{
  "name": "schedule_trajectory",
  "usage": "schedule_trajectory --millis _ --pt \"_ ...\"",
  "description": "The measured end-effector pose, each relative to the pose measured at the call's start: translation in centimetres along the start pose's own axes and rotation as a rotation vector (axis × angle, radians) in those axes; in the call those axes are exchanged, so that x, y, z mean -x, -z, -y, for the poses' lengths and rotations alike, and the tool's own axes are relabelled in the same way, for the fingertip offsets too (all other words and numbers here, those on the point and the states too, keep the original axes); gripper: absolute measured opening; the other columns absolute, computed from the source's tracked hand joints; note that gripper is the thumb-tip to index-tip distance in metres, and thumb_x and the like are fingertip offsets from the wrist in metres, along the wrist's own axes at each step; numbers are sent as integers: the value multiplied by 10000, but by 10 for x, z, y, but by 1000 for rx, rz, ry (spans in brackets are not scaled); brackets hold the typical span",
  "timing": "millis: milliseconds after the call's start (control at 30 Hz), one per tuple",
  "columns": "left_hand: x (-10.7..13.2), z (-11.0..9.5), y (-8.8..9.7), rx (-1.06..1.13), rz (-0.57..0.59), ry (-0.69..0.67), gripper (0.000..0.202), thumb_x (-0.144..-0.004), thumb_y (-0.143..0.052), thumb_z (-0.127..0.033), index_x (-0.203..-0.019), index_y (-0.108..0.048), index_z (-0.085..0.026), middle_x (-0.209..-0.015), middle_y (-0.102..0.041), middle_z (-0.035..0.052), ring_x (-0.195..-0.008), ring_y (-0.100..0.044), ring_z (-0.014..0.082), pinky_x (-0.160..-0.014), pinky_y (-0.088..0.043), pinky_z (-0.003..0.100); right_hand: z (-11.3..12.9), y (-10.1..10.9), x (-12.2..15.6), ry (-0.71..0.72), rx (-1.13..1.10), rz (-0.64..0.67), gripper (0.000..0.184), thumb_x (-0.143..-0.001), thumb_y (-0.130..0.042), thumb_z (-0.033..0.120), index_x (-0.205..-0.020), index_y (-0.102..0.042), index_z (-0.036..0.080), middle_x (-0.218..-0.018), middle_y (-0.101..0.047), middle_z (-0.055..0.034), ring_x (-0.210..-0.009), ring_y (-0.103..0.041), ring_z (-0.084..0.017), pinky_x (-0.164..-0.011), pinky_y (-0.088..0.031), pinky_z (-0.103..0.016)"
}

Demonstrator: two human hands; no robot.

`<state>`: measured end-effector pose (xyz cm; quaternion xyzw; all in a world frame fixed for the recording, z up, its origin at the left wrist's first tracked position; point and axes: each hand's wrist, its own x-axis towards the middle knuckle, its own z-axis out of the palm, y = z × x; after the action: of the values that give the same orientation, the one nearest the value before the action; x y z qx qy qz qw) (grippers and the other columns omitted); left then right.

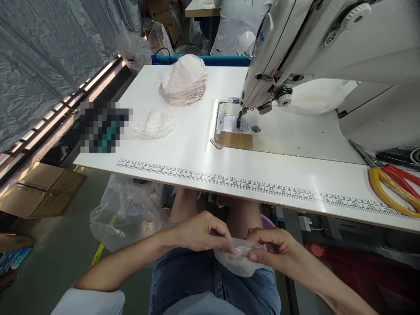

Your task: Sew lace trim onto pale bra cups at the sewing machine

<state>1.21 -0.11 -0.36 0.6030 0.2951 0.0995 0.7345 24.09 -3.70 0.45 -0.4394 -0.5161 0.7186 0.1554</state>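
Over my lap, both hands pinch a thin, whitish, cup-shaped fabric piece [241,264]. My left hand [208,234] grips its left edge between thumb and fingers. On the other side my right hand [274,249] has its thumb on top of the right edge and its fingers curled behind. The fabric between them is bunched, and its lower part bulges down toward my jeans. On the white table [183,151] lies a single white lace cup piece [154,124]. Behind it stands a stack of pale pink lace cup pieces [185,81].
A sewing machine [305,48] occupies the table's right side, its presser foot [239,121] over the metal plate. Scissors [390,183] with red and yellow handles lie at the right edge. Below left are a plastic bag [126,214] and a cardboard box [42,188]. Another person [238,26] is behind.
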Motion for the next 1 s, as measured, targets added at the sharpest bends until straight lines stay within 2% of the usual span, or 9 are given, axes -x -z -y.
schedule_trajectory --millis 133,333,467,567,667,767,867,933,1000 --pt "5 3 4 12 26 62 309 -753 -689 -422 -853 -727 -132 -750 -656 36 -694 -571 129 -617 -413 196 -3 1 -3 -2 1 -38 277 -786 -670 425 -710 -690 159 -631 -572 1 -599 -475 -120 -545 -369 -234" --pt "9 7 8 -79 -32 73 244 -705 -743 -359 -784 -719 -129 -610 -556 -26 -555 -410 64 -505 -296 180 -6 8 3 2 31 -62 251 -799 -656 421 -718 -690 185 -636 -558 7 -573 -447 -113 -528 -357 -232" --pt "8 8 7 -31 -44 108 294 -678 -762 -372 -837 -705 -132 -593 -560 -31 -540 -447 68 -491 -321 168 -12 12 8 -26 33 -72 221 -801 -661 410 -727 -701 205 -666 -583 2 -612 -479 -124 -561 -373 -232" --pt "8 7 6 -36 -71 97 187 -771 -681 -312 -804 -699 -128 -676 -647 10 -621 -562 102 -563 -409 174 -15 13 8 -43 29 -66 202 -811 -654 402 -744 -704 218 -684 -595 2 -638 -496 -129 -586 -386 -233" --pt "8 6 6 -75 -79 29 205 -862 -567 -274 -808 -698 -126 -766 -692 39 -721 -626 130 -658 -457 195 -15 13 7 -38 34 -62 224 -816 -645 415 -742 -697 211 -684 -592 -3 -637 -498 -132 -585 -390 -236" --pt "6 5 5 -149 -65 -45 206 -851 -599 -300 -968 -674 -147 -919 -702 53 -846 -641 164 -747 -466 229 -15 13 7 -32 46 -59 256 -833 -617 436 -754 -680 201 -693 -582 -7 -646 -502 -139 -589 -395 -241" --pt "5 4 1 -193 -132 -116 360 -816 -651 -257 -1159 -570 -189 -1113 -646 66 -990 -607 184 -849 -455 269 -13 15 10 -25 97 -78 271 -851 -586 450 -773 -656 201 -714 -576 -9 -668 -509 -147 -601 -399 -242" --pt "4 4 -1 -184 -177 -179 346 -832 -620 -200 -1170 -548 -197 -1141 -623 70 -1015 -591 175 -879 -451 283 -12 17 12 -19 147 -92 268 -860 -575 448 -782 -649 203 -724 -577 -9 -679 -509 -149 -610 -400 -240" --pt "2 6 -3 -147 -149 -219 294 -837 -603 -169 -1129 -573 -197 -1103 -633 66 -999 -597 168 -876 -458 283 -10 18 13 -17 183 -92 267 -867 -568 443 -784 -650 203 -726 -579 -9 -687 -513 -152 -618 -403 -239"
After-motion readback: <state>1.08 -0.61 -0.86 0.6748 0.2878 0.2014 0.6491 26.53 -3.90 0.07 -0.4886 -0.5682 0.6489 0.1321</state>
